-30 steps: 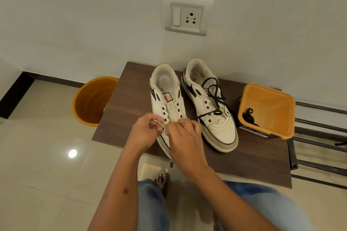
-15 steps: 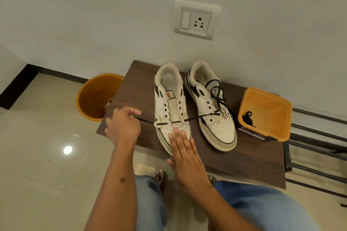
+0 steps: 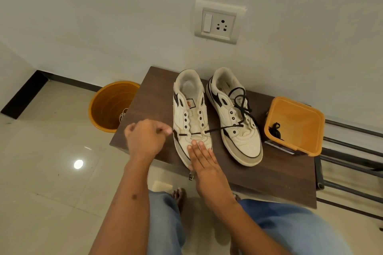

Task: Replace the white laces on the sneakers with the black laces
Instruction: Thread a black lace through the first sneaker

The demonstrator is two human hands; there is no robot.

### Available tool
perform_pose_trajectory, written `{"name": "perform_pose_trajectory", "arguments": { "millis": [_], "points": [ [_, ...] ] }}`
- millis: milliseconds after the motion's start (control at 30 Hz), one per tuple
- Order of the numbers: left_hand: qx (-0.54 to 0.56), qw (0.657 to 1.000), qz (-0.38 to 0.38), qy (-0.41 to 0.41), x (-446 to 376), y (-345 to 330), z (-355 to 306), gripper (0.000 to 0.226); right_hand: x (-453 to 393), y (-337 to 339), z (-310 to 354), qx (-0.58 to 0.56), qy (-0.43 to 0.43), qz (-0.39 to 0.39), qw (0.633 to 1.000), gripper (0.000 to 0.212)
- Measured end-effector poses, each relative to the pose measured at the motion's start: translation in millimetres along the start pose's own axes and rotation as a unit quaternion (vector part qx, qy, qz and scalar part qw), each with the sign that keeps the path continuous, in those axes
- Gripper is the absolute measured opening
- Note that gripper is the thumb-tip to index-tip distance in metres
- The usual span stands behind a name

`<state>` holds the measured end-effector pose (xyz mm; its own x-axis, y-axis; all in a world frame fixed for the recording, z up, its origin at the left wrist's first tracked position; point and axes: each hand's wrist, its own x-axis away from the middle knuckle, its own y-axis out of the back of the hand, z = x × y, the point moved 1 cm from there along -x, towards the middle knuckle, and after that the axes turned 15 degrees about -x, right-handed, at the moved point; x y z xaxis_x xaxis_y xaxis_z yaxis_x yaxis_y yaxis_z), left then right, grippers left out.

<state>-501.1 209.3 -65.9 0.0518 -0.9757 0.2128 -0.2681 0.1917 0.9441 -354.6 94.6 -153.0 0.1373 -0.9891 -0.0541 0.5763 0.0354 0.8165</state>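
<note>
Two white sneakers with black trim stand side by side on a dark wooden bench (image 3: pixel 269 174). A black lace (image 3: pixel 219 130) runs through the lowest eyelets of the left sneaker (image 3: pixel 191 109); its long end trails over the right sneaker (image 3: pixel 234 122) in a loose tangle. My left hand (image 3: pixel 146 138) pinches the lace's short end just left of that shoe. My right hand (image 3: pixel 204 158) lies flat with straight fingers on the left sneaker's toe. A second black lace (image 3: pixel 275 129) sits in an orange square tub (image 3: pixel 298 122) at the right.
An orange round bucket (image 3: pixel 109 105) stands on the tiled floor left of the bench, with a pale lace inside. A metal rack (image 3: pixel 352 151) extends right of the bench. A wall socket (image 3: pixel 218 23) is above the shoes. My knees and bare feet are below.
The black lace has been pulled through the left sneaker's lowest eyelets. My left hand drew its end out to the left, then came back nearer the shoe. My right hand went flat on the toe.
</note>
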Motion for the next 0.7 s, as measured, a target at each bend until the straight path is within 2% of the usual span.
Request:
{"name": "perform_pose_trajectory", "arguments": {
  "millis": [67,133,200,233,300,367,400,467,500,567,700],
  "points": [
    [0.032,0.991,-0.098,0.086,2,12,18,0.013,0,0,0,0.003,-0.002,0.008,1.000,0.052],
    [0.075,0.963,-0.178,0.189,6,23,37,0.016,0,0,-1,0.010,0.001,0.007,1.000,0.052],
    [0.097,0.938,-0.200,0.265,7,25,55,0.017,1,-2,-1,0.008,-0.001,0.006,1.000,0.051],
    [0.083,0.940,-0.181,0.279,5,23,61,0.016,1,-3,-1,0.010,-0.004,0.008,1.000,0.051],
    [0.021,0.967,-0.105,0.231,0,15,61,0.027,0,-4,-2,0.016,-0.010,0.007,1.000,0.051],
    [-0.030,0.995,-0.040,0.083,-4,4,47,0.049,-1,-5,-1,0.019,-0.015,0.007,1.000,0.052],
    [-0.038,0.999,-0.009,0.011,-6,0,36,0.049,-1,-5,0,0.015,-0.017,0.008,1.000,0.052],
    [-0.022,0.994,0.069,-0.083,-6,-9,13,0.032,-2,-3,2,-0.002,-0.021,0.007,1.000,0.052],
    [-0.009,0.990,0.096,-0.101,-5,-12,4,0.023,-2,-2,2,-0.008,-0.022,0.006,1.000,0.052],
    [-0.015,0.991,0.088,-0.104,-6,-14,-7,0.013,-2,-2,3,-0.014,-0.023,0.004,1.000,0.052],
    [-0.093,0.989,0.052,-0.106,-3,-10,-16,0.014,-2,-2,3,-0.008,-0.022,0.007,1.000,0.053]
  ]
}}
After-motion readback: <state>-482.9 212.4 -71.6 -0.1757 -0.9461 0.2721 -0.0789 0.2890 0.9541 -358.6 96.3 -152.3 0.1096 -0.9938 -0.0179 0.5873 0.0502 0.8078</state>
